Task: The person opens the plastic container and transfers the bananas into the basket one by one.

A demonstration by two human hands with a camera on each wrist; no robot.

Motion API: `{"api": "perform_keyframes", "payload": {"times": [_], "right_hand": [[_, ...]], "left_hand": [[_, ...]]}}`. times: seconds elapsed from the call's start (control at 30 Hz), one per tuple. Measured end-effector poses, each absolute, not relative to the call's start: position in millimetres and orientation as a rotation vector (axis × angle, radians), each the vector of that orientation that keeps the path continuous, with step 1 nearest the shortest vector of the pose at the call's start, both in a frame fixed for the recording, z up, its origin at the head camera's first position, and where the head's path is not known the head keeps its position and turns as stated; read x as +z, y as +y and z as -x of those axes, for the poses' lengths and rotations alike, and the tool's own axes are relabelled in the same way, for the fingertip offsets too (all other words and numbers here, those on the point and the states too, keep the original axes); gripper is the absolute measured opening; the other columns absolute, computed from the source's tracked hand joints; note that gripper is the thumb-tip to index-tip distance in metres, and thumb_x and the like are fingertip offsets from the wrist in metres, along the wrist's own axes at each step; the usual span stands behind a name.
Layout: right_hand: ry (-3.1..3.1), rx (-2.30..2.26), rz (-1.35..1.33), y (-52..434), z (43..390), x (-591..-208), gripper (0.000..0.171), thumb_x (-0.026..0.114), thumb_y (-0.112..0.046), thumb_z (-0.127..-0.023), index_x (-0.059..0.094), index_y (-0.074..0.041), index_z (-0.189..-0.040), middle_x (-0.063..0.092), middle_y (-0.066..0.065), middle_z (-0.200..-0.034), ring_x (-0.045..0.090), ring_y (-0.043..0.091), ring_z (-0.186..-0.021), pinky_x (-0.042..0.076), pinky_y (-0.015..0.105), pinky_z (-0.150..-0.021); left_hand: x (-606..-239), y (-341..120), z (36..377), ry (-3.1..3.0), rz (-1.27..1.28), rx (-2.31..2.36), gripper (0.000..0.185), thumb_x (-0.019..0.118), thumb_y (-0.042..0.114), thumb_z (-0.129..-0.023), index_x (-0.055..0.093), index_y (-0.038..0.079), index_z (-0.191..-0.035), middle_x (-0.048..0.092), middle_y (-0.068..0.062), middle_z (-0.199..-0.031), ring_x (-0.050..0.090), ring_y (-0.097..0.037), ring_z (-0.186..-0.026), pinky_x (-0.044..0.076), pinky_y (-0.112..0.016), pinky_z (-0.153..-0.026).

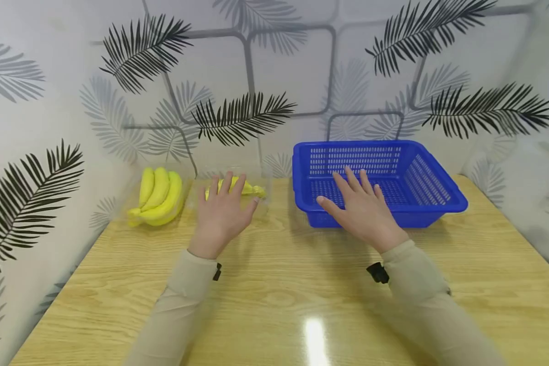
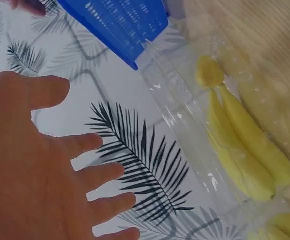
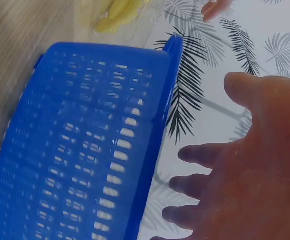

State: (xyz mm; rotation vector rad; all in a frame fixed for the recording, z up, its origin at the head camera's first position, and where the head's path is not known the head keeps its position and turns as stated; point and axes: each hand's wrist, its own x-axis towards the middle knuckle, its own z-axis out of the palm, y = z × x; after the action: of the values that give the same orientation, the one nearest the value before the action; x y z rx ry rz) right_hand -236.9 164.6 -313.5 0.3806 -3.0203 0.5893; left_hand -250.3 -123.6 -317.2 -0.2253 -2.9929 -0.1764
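My left hand (image 1: 222, 216) is held with fingers spread in front of a clear plastic container (image 2: 177, 125) that has yellow bananas (image 2: 240, 145) in it. In the head view that hand overlaps part of these bananas. My right hand (image 1: 365, 213), fingers also spread, overlaps the front rim of a blue plastic basket (image 1: 423, 207) with slotted sides. Both wrist views show the palms with nothing in them. At the far left, a second bunch of bananas (image 1: 157, 195) lies in another clear container.
The wooden table (image 1: 265, 295) runs up to a wall (image 1: 283, 71) printed with dark palm leaves. Another leaf-patterned wall (image 1: 27, 127) stands along the left side. The basket sits at the back right, and both clear containers are at the back left.
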Motion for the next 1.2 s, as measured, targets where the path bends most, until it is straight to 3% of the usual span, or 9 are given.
{"api": "perform_keyframes", "payload": {"times": [0.6, 0.9, 1.2], "right_hand": [[-2.837, 0.73, -0.604, 99.9, 249.7, -326.5, 0.079, 0.04, -0.063, -0.098, 0.022, -0.015, -0.158, 0.013, 0.01, -0.163, 0.004, 0.03, -0.149, 0.008, 0.054, -0.118], [-2.753, 1.041, -0.736, 59.3, 249.7, -333.7, 0.077, 0.041, -0.064, -0.097, 0.021, -0.021, -0.158, 0.012, -0.001, -0.163, 0.01, 0.023, -0.149, 0.018, 0.051, -0.117], [-2.784, 1.172, -0.737, 32.7, 261.9, -352.3, 0.08, 0.04, -0.063, -0.098, 0.015, -0.019, -0.159, 0.007, 0.003, -0.164, 0.011, 0.026, -0.148, 0.016, 0.049, -0.117]], "left_hand": [[-331.7, -179.8, 278.3, -2.917, 0.15, -0.364, 0.071, 0.035, 0.056, -0.1, 0.024, 0.015, -0.157, 0.013, -0.017, -0.162, 0.007, -0.042, -0.146, 0.006, -0.061, -0.115], [-343.8, -196.7, 288.2, -2.885, 0.194, -0.54, 0.072, 0.035, 0.056, -0.101, 0.024, 0.012, -0.157, 0.01, -0.017, -0.162, 0.009, -0.042, -0.146, 0.013, -0.059, -0.115], [-356.6, -212.0, 294.8, -2.893, 0.235, -0.753, 0.069, 0.039, 0.051, -0.102, 0.026, 0.009, -0.155, 0.013, -0.02, -0.161, 0.016, -0.04, -0.145, 0.024, -0.059, -0.112]]}}
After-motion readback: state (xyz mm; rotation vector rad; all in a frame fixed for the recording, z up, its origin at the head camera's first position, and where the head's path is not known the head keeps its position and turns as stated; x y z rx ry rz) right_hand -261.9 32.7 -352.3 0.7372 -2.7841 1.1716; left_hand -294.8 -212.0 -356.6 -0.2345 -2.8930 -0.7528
